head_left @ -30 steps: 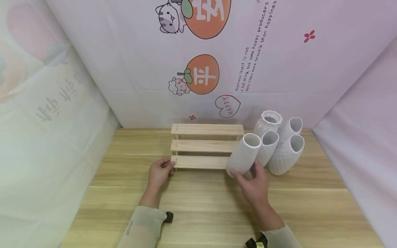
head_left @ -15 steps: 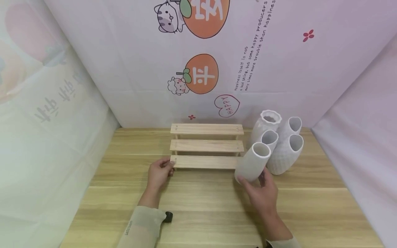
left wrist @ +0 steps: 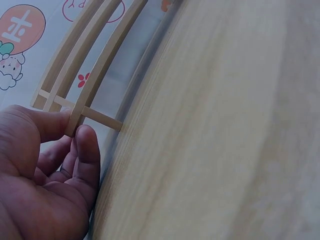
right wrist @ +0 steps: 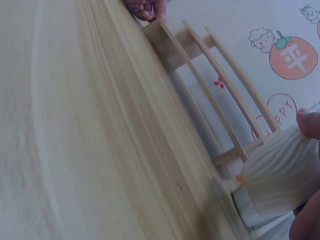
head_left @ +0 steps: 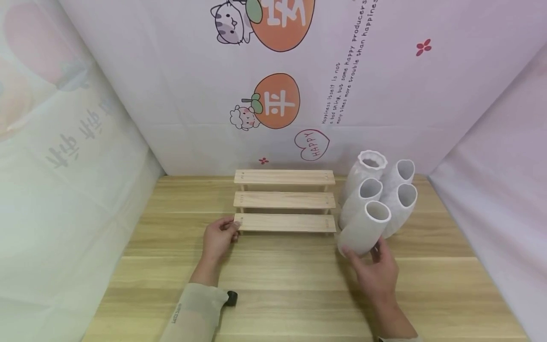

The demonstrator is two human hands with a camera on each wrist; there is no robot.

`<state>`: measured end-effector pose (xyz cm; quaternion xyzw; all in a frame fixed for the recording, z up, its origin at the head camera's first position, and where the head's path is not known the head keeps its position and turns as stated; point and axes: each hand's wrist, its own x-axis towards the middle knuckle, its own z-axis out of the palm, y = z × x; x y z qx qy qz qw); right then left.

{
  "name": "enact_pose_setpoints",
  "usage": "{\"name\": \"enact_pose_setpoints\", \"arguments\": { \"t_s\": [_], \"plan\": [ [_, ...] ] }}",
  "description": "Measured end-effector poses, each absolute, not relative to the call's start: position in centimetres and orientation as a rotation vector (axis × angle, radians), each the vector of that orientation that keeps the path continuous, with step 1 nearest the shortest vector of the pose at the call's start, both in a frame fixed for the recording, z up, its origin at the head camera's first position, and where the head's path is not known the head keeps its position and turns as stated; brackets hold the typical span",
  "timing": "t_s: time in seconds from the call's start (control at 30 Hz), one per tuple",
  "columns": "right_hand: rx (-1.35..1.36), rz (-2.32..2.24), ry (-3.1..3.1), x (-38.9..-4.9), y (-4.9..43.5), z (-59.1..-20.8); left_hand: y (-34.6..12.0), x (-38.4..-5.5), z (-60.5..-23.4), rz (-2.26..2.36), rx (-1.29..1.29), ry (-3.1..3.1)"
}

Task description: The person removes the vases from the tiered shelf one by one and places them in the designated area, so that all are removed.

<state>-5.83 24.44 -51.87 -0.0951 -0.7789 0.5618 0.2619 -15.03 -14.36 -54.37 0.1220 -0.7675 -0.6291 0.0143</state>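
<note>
A three-step wooden rack [head_left: 284, 222] stands against the back wall. At the left end of its lowest step my left hand [head_left: 220, 239] pinches the board between thumb and fingers, also plain in the left wrist view, where the hand [left wrist: 55, 175] grips the board's end. My right hand [head_left: 378, 275] holds a tall white vase [head_left: 363, 232] low on its body, tilted with its mouth up and to the right. The right wrist view shows the ridged side of this vase [right wrist: 282, 172] close to the rack's right end. I cannot tell whether its base touches the table.
Several white vases stand right of the rack: one with a scalloped rim [head_left: 371, 161], a slant-mouthed one [head_left: 363, 197] just behind the held vase, and others [head_left: 399, 209] farther right. Printed cloth walls [head_left: 192, 142] border the wooden table [head_left: 278, 285].
My right hand has moved right and slightly toward me with the vase, from in front of the rack's right end to before the other vases. My left hand keeps its hold.
</note>
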Motion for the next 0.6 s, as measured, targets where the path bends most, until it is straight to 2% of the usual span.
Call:
{"name": "enact_pose_setpoints", "arguments": {
  "t_s": [0.6],
  "plan": [
    [-0.447, 1.569, -2.101, -6.2, 27.4, -52.9, -14.4, -15.1, -54.6, -1.948, 0.37, -2.397]
  ]
}}
